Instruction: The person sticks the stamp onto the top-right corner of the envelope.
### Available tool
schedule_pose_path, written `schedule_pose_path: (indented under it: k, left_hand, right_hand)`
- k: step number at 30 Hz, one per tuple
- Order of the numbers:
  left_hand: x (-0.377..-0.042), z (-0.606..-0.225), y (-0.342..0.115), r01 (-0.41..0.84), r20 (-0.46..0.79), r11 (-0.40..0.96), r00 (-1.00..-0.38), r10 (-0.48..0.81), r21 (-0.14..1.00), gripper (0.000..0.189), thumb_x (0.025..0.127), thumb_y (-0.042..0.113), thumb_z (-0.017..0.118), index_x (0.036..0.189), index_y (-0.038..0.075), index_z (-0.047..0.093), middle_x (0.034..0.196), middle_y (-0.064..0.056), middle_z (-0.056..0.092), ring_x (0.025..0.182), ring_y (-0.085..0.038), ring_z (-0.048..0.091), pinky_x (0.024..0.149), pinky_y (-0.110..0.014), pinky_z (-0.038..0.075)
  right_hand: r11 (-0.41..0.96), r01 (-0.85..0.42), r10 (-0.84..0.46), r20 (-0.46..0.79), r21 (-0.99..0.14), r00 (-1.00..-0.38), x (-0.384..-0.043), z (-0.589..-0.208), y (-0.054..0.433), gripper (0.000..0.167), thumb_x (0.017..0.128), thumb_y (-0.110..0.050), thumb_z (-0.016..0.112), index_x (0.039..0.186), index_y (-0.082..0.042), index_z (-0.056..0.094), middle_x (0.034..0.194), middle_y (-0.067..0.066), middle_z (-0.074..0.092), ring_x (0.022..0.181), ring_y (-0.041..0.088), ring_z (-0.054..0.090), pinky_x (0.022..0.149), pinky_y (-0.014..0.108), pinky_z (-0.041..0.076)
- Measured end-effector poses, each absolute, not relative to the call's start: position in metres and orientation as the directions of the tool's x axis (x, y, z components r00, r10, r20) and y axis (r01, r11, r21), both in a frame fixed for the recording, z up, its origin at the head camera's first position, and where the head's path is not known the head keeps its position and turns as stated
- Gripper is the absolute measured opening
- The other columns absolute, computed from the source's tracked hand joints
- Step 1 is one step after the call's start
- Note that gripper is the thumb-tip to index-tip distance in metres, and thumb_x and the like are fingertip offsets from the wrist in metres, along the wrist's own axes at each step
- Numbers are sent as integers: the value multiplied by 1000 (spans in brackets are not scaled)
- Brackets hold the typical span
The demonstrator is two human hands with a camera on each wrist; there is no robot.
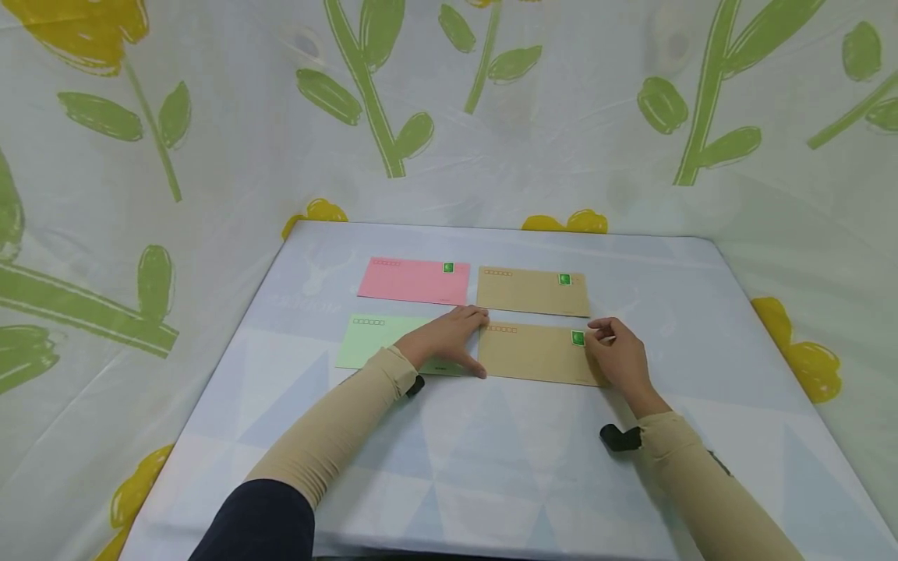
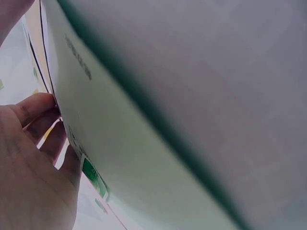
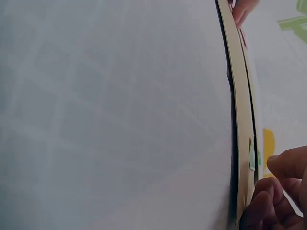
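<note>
My left hand (image 1: 447,340) rests with fingers and thumb spread over the right end of a light green envelope (image 1: 372,343), its tips reaching the left edge of the lower brown envelope (image 1: 529,354). In the left wrist view a green stamp (image 2: 93,176) shows on the green envelope beside the fingers. At the right end of the lower brown envelope, near its green stamp (image 1: 578,337), is my right hand (image 1: 623,358). Its fingers are loosely bent, and the right wrist view shows the thumb apart from the fingers, with nothing between them.
Behind these lie a pink envelope (image 1: 414,282) on the left and another brown envelope (image 1: 532,294) on the right, each with a green stamp. All lie flat on a pale patterned tablecloth (image 1: 477,467). A flower-printed curtain (image 1: 561,156) surrounds the table.
</note>
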State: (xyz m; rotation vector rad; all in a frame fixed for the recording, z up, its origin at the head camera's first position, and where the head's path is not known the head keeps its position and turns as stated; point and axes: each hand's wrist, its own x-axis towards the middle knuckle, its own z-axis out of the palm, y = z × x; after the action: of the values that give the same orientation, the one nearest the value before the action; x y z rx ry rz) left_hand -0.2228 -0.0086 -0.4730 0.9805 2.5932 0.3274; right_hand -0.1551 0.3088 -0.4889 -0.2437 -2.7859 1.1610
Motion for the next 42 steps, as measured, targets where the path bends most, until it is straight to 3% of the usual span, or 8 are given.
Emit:
schedule_pose_path:
  k: [15, 42]
  left_hand:
    - [-221, -470, -9, 589, -240, 740, -706, 667, 324, 100, 73, 61, 85, 150, 12, 43, 163, -2, 31, 151, -20, 24, 125, -32, 23]
    - [-225, -475, -9, 585, -243, 738, -703, 668, 335, 105, 73, 62, 85, 153, 12, 40, 164, 0, 30, 152, -19, 23, 125, -31, 22]
  right_hand:
    - [720, 18, 117, 95, -694, -989, -156, -496, 313, 28, 98, -12, 64, 124, -2, 67, 113, 17, 65, 93, 29, 60, 73, 33, 49]
    - [770, -18, 37, 73, -637, -997, -158, -496, 313, 32, 95, -16, 72, 125, -6, 71, 129, 18, 61, 92, 29, 63, 70, 32, 49]
